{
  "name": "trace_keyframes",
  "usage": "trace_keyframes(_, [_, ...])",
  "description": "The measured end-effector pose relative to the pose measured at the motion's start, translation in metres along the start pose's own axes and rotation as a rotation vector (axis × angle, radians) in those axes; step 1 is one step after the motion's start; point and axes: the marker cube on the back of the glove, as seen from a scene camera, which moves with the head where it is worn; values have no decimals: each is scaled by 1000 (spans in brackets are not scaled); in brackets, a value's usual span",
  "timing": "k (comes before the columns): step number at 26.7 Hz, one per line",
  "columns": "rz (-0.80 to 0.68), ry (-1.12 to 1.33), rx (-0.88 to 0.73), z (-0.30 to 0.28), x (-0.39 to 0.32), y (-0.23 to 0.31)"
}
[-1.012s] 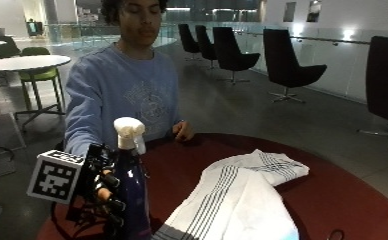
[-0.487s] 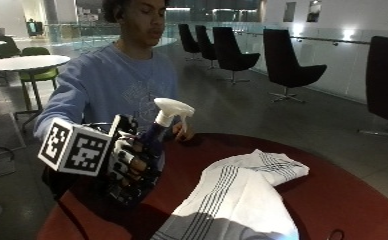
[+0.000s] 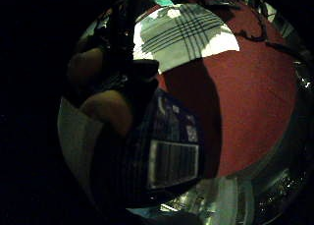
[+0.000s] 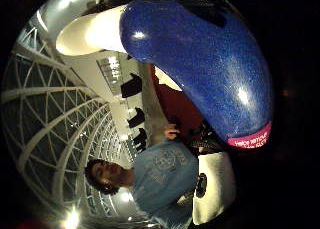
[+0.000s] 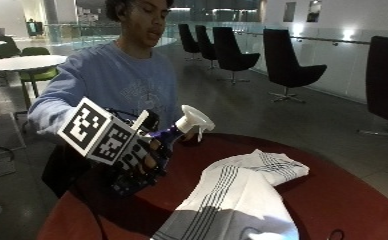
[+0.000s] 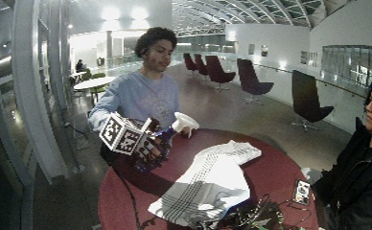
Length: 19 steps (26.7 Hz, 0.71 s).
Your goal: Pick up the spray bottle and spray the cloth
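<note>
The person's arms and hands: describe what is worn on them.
The right hand wears a black glove with black straps. Both arms are covered by the long sleeves of a light blue sweatshirt with a faint print on the chest. The other hand is bare.

A person sits behind the round table (image 5: 354, 200), and the cloth (image 5: 240, 195) lies on it, spread from near the middle toward the front edge. The spray bottle (image 5: 164, 150) is raised off the table at the person's right side of the cloth, tilted, its nozzle end (image 5: 193, 120) leaning over toward the cloth (body and cloth apart). The right hand (image 5: 141, 162) wraps the bottle's body, below the nozzle. Chairs (image 5: 288, 65) stand in a row well behind the table.
</note>
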Motion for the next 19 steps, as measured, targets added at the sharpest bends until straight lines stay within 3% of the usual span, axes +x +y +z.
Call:
trace_keyframes(5, [59, 65, -71, 6, 2, -3])
trace_keyframes(19, [117, 141, -39, 7, 4, -6])
